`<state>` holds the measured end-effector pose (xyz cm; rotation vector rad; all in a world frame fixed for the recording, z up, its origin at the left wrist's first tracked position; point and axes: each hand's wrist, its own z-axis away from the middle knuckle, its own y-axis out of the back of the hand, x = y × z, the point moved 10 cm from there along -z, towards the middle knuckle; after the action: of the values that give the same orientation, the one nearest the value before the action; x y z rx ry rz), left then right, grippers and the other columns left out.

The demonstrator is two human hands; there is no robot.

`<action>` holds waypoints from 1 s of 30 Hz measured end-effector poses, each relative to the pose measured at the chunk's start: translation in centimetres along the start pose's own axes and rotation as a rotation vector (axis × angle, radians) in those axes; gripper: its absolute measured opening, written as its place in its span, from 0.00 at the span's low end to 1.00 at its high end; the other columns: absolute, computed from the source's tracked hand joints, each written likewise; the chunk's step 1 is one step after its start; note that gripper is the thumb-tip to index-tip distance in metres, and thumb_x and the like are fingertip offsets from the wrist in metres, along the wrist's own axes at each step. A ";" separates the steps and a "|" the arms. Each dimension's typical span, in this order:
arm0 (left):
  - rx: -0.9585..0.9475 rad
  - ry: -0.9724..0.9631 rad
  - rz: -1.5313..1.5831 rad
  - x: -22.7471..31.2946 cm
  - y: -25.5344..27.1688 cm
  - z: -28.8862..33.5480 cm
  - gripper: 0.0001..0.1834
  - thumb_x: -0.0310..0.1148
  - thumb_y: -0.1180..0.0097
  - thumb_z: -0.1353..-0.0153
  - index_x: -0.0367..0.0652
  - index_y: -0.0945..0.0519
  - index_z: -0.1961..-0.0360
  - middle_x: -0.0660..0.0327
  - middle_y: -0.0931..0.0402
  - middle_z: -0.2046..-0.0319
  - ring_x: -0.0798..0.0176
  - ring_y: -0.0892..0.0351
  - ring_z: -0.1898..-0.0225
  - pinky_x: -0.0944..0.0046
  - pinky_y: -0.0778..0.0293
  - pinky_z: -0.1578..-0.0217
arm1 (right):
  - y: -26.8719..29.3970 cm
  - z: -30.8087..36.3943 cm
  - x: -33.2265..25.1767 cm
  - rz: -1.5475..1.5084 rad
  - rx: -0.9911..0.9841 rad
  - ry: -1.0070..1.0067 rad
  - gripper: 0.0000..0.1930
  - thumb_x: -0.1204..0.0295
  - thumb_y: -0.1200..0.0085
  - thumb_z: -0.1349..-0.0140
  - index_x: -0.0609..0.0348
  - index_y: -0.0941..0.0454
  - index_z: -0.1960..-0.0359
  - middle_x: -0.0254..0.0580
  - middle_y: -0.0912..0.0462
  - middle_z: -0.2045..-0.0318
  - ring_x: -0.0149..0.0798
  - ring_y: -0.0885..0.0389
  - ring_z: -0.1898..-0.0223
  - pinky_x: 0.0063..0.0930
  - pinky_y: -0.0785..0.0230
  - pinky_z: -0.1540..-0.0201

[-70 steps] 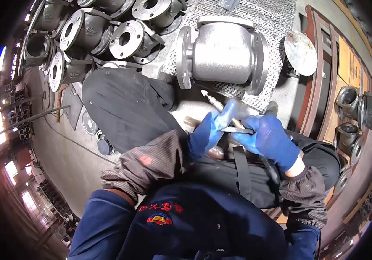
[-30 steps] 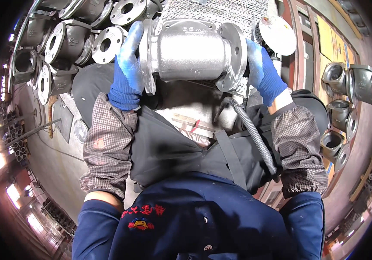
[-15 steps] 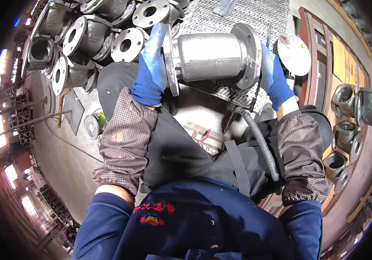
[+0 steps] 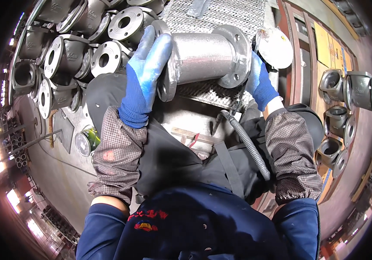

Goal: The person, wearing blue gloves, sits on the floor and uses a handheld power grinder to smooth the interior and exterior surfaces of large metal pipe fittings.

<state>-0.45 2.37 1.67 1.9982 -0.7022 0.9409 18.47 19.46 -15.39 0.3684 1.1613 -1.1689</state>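
Both gloved hands hold a grey metal flanged pipe casting (image 4: pixel 201 56) crosswise in front of me, above a silvery, rough-textured work surface (image 4: pixel 242 17). My left hand (image 4: pixel 144 73), in a blue glove with a pale worn palm, is against the left flange with its fingers stretched up along it; the thumb is hidden. At the other end my right hand (image 4: pixel 259 82) grips the outer side of the right flange, its fingertips partly hidden behind the rim. The casting's left end sits slightly lower and nearer to me.
Similar flanged castings (image 4: pixel 67 56) are piled at the upper left. More castings (image 4: pixel 361 93) stand on boards at the right. A stained white disc (image 4: pixel 274 47) is just beyond my right hand. A ribbed grey hose (image 4: pixel 248 145) crosses my lap, and a green can (image 4: pixel 84 142) stands left of my knee.
The view has shifted, moving the surroundings left in the picture. The casting has turned a little, its left flange coming nearer to me, and my left hand has moved down with it.
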 end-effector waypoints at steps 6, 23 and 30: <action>-0.083 -0.341 -0.302 1.4 -1.7 0.2 0.30 0.33 0.45 0.37 0.45 0.37 0.34 0.43 0.42 0.35 0.49 0.40 0.34 0.61 0.45 0.36 | 1.1 0.8 1.6 -0.136 0.064 -0.094 0.23 0.56 0.60 0.30 0.58 0.31 0.43 0.41 0.25 0.46 0.38 0.27 0.47 0.33 0.35 0.43; -0.024 -0.250 -0.349 0.1 1.1 2.5 0.30 0.20 0.41 0.47 0.43 0.31 0.41 0.45 0.31 0.42 0.43 0.29 0.42 0.56 0.31 0.44 | -2.3 4.3 2.8 -0.246 0.139 -0.232 0.21 0.55 0.63 0.30 0.55 0.29 0.46 0.41 0.22 0.53 0.40 0.24 0.53 0.38 0.30 0.51; -0.048 -0.265 -0.453 1.9 1.0 3.2 0.31 0.22 0.38 0.53 0.30 0.30 0.44 0.44 0.28 0.45 0.45 0.27 0.43 0.56 0.31 0.44 | -3.1 6.7 2.4 -0.228 0.030 -0.247 0.23 0.54 0.64 0.30 0.56 0.30 0.44 0.42 0.22 0.51 0.41 0.24 0.51 0.38 0.31 0.46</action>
<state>1.03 -1.11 2.32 2.1343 -0.3770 0.3932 19.07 11.92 -13.69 0.1097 0.9876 -1.3894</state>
